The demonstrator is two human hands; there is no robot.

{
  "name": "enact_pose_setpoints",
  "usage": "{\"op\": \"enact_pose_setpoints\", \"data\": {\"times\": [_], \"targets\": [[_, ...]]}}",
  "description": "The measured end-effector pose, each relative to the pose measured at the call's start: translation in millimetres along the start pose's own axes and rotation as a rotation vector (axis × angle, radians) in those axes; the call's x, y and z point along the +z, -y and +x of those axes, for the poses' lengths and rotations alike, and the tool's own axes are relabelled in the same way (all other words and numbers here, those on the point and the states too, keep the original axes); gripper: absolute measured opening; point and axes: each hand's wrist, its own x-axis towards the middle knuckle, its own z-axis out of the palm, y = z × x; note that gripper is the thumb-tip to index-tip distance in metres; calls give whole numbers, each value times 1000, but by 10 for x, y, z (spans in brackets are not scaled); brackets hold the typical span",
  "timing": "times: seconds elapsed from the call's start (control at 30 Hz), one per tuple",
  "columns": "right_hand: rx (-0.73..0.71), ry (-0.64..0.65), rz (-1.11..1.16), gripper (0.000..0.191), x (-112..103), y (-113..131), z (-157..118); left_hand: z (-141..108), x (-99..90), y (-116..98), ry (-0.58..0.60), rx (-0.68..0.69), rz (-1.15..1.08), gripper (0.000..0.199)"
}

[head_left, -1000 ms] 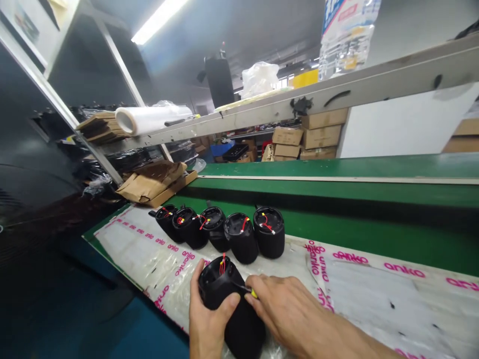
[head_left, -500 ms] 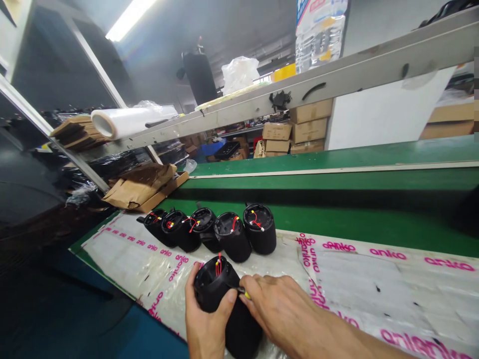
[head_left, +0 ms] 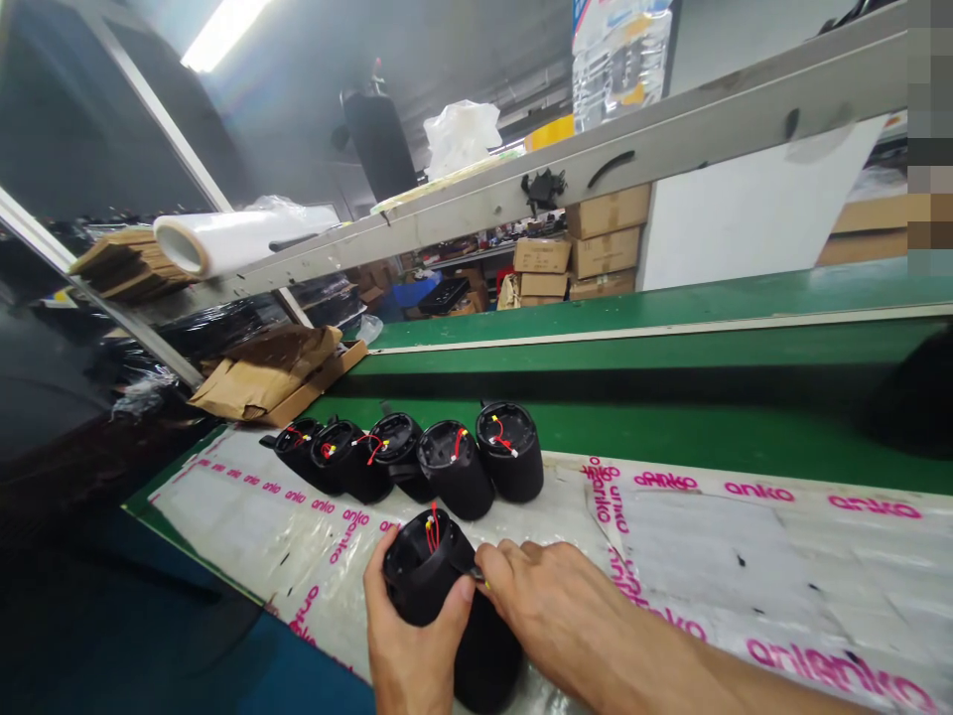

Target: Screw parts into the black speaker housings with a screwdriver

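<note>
A black fabric-covered cylinder [head_left: 483, 655], which looks like a speaker housing, stands tilted in front of me. Red wires with a yellow piece [head_left: 433, 531] stick up from its open end. My left hand [head_left: 413, 636] wraps round its near left side, thumb across the front. My right hand [head_left: 540, 606] is closed on a small tool [head_left: 477, 574] with a dark tip and a bit of yellow on its handle; most of it is hidden by the fingers. The tip touches the cylinder's upper right edge, by a black strap [head_left: 456, 551].
Several similar black cylinders [head_left: 456, 472] with red wires stand in a row behind. White sheeting [head_left: 700, 556] printed with pink "anko" covers part of the green bench [head_left: 670, 427]. Brown paper and cardboard [head_left: 268, 372] lie at the left. Overhead runs a shelf beam [head_left: 462, 209] bearing a plastic roll [head_left: 238, 238].
The view has shifted slightly. My right hand has turned a little at the cylinder's edge, and less of the tool's yellow handle shows. My left hand keeps its hold.
</note>
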Motion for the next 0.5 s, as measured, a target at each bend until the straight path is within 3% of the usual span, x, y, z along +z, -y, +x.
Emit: {"op": "enact_pose_setpoints", "data": {"times": [0.27, 0.5], "targets": [[-35, 6, -62, 34, -5, 59, 18, -8, -7, 39, -27, 19, -6, 78], [42, -26, 85, 16, 15, 100, 56, 87, -102, 200, 38, 40, -214, 71]]}}
